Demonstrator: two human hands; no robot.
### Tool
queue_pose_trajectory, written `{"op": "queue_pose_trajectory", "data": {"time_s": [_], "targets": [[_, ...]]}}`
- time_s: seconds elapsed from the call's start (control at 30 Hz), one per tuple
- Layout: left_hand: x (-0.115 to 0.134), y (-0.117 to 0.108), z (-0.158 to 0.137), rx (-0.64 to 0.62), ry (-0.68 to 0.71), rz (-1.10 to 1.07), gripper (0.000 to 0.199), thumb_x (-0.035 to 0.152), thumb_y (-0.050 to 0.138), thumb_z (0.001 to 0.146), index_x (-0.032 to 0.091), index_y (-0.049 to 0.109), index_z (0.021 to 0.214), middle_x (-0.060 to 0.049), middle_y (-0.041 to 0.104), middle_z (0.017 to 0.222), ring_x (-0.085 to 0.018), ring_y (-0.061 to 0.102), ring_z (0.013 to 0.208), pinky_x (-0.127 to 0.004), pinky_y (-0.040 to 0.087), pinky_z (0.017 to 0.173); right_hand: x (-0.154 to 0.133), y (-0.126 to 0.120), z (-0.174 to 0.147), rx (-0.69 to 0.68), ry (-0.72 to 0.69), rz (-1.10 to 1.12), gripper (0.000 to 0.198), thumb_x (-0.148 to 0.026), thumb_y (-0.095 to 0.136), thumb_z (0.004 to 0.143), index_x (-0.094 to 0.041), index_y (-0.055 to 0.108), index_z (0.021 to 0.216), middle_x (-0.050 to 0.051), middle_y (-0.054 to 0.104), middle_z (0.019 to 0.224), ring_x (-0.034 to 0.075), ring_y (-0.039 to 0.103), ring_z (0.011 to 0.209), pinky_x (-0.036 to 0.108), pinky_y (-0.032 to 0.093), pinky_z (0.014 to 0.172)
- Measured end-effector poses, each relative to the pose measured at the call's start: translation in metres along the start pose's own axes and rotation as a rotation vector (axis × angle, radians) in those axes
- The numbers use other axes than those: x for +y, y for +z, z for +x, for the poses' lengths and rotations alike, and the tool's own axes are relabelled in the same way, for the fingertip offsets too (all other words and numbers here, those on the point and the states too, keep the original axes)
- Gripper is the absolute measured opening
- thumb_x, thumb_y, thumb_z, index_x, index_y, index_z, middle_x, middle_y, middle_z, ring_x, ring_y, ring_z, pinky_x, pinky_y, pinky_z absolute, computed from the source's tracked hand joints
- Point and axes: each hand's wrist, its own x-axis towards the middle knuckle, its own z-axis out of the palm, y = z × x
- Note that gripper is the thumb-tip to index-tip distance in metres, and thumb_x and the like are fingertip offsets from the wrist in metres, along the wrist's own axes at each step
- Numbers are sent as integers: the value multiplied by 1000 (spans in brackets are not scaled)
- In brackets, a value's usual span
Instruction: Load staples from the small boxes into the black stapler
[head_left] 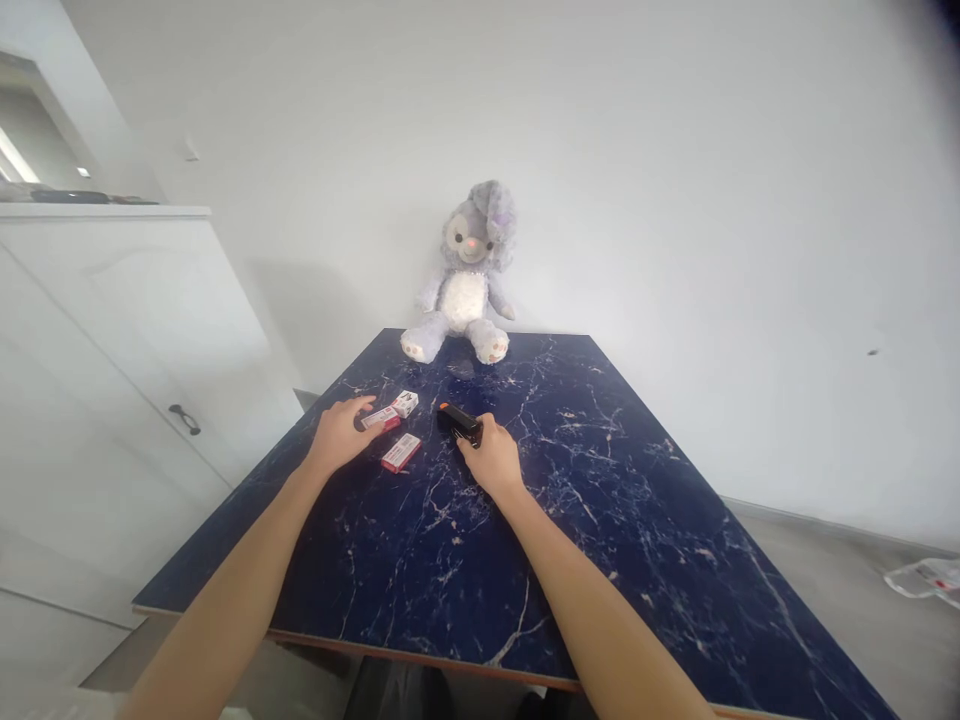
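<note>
On the blue marbled table [465, 540], my right hand [495, 460] is closed around the rear of a black stapler [457, 418] with an orange tip, which points away to the left. My left hand [343, 432] has thumb and fingers apart around the near end of a red and white small box [381, 418]; whether they touch it is hard to tell. Against that box's far end sits a small white box [406, 403] with dark print. A second red and white box [401, 453] lies nearer me, between my two hands.
A grey and white plush toy [466, 290] sits at the table's far edge, against the pale wall. To the left stands a white cabinet [112, 350] with a dark handle. A clear plastic item [926, 578] rests on the floor at far right.
</note>
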Motion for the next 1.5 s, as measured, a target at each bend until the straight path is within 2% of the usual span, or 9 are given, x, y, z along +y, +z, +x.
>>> {"op": "queue_pose_trajectory", "data": {"time_s": [0.13,0.33,0.43,0.57,0.8,0.9,1.03,1.23,1.5], "targets": [[9,-2,-1,22,9,-28,45,46,62,83,25,64,123,-5,74,108,-30,62,106,-45,44,97,0,-3,0,-42,-1,48,41,-29,66,84,-24,49,122,3,67,94,21,63,86,29,44,74],[45,4,-5,122,105,-108,37,45,62,86,23,68,115,-7,72,112,-29,61,107,-44,45,99,0,-5,0,-49,-30,45,45,-30,65,86,-23,48,128,6,68,101,22,64,88,29,44,76],[53,7,-10,-74,202,-196,46,49,61,87,25,64,126,-8,67,126,-29,59,116,-43,45,103,-1,-6,0,-47,-40,32,46,-29,64,87,-23,48,129,7,68,100,22,64,88,29,44,76],[52,8,-14,-303,333,-206,73,53,66,82,29,45,147,-9,40,155,-34,38,141,-49,34,114,-1,-9,0,-53,-92,24,40,-26,62,87,-22,51,125,7,68,104,22,62,96,30,44,82],[28,6,-6,-184,262,-112,65,20,57,81,26,47,145,-6,49,149,-32,37,140,-51,31,116,0,-11,-2,-80,-115,50,37,-24,61,88,-22,53,124,7,66,107,22,60,101,29,43,83],[23,9,-5,-166,215,-79,62,26,55,85,28,46,147,-6,47,151,-34,31,144,-56,29,115,0,-12,-3,-81,-100,37,40,-22,61,87,-22,53,126,7,66,106,23,59,101,30,43,84],[22,15,-6,-248,216,-38,52,41,55,89,30,55,140,-6,39,157,-38,27,146,-61,28,114,-3,-13,-4,-77,-81,33,41,-22,62,86,-22,53,126,7,66,103,23,58,97,30,43,81],[16,18,-4,-244,122,46,46,28,48,90,25,62,133,-12,43,153,-37,35,142,-58,31,112,-3,-11,-5,-41,-34,10,44,-25,64,86,-25,52,128,7,66,100,24,60,95,30,43,78],[22,13,-8,-263,113,132,48,40,51,90,29,59,136,-11,51,145,-37,48,127,-52,40,103,-1,-14,-3,-46,-19,76,41,-22,65,85,-28,54,125,2,70,100,20,65,84,27,43,71]]}}
